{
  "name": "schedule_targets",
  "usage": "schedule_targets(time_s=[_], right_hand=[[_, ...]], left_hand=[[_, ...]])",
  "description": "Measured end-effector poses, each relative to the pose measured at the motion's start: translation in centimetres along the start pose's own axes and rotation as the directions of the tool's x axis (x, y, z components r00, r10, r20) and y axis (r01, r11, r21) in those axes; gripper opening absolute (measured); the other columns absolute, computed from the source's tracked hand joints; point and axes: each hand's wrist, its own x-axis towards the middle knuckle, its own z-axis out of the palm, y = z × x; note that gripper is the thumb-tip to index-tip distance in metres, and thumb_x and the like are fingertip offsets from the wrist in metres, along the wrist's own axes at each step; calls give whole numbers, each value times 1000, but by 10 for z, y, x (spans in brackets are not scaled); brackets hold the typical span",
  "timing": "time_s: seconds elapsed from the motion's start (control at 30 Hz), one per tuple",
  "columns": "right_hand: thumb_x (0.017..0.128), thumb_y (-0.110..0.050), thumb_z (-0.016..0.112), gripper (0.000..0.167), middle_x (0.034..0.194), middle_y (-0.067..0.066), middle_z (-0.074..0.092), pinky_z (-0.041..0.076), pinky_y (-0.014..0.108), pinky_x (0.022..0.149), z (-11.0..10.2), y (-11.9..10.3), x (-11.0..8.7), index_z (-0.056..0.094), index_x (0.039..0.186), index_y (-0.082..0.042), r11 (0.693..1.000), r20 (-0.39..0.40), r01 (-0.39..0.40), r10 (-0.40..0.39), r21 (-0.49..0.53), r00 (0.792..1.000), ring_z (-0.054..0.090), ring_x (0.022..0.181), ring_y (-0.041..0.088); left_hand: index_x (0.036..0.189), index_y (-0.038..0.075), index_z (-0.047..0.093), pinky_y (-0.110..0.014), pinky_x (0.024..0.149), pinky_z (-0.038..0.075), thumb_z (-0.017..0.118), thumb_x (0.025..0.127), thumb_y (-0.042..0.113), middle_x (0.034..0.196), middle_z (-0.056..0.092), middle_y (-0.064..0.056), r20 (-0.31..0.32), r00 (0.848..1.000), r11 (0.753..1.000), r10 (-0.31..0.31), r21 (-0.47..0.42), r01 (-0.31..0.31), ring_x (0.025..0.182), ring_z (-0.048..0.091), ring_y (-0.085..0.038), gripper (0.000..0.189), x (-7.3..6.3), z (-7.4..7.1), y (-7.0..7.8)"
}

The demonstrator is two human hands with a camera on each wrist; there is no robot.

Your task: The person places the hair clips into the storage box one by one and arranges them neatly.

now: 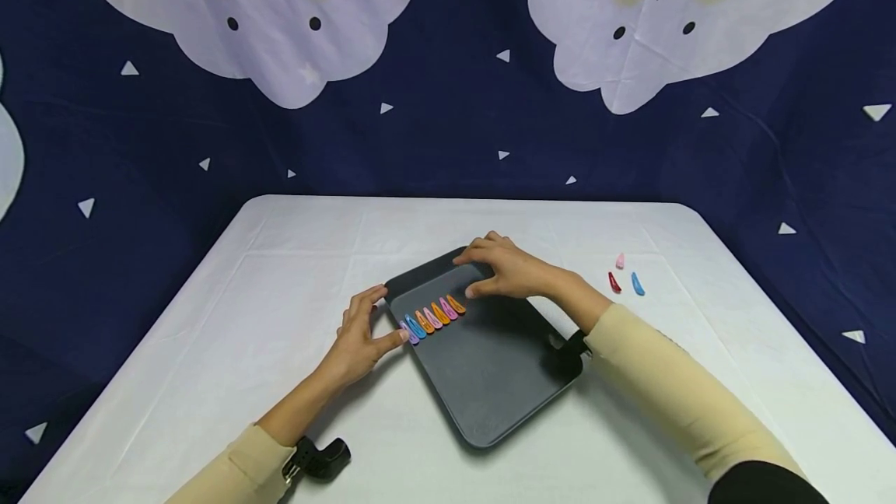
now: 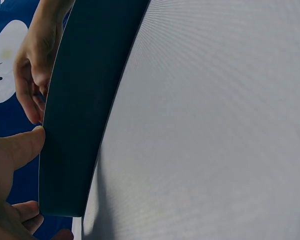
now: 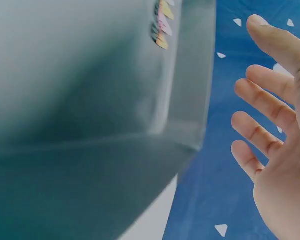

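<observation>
A dark grey rectangular tray (image 1: 518,356) lies at an angle on the table. Snap hair clips (image 1: 432,318) in purple, blue, orange and pink form a slanted row inside it, near its far left side. My left hand (image 1: 360,341) touches the tray's left corner, fingers at the far end and thumb on the side rim beside the purple clip. In the left wrist view that thumb (image 2: 27,145) meets the rim. Over the tray's far edge is my right hand (image 1: 507,267), with nothing in it; the right wrist view shows its fingers (image 3: 262,100) spread apart.
Right of the tray, three loose hair clips lie on the white tablecloth (image 1: 210,348): a pink clip (image 1: 619,261), a red clip (image 1: 614,282) and a blue clip (image 1: 638,284). A dark blue cloud-patterned curtain (image 1: 448,138) hangs behind the table.
</observation>
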Motion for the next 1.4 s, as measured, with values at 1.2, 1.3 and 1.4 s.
schedule_targets(time_s=[1.2,1.3,1.4], right_hand=[[82,-43,69,61,133,12,51,35,54,95,-52,100,-114,53,132,-12,897,-146,-414,435,154,888,38,120,32],[82,-45,68,62,132,13,51,34,54,94,-50,109,-124,54,132,-11,882,-138,-447,465,148,874,38,121,34],[83,-43,68,60,132,14,52,36,53,91,-49,117,-132,54,131,-10,872,-134,-472,487,130,863,38,120,34]], left_hand=[[144,7,33,-54,103,19,74,80,23,151,27,-10,7,1000,1000,-3,-5,3,134,26,-31,78,-1,-1,0],[144,7,33,-54,103,19,74,80,24,151,27,-10,8,1000,1000,-3,-3,3,134,26,-31,78,-1,-1,0],[144,7,33,-54,103,19,74,80,24,151,27,-10,7,1000,1000,0,-4,0,134,26,-31,78,-1,-1,0]])
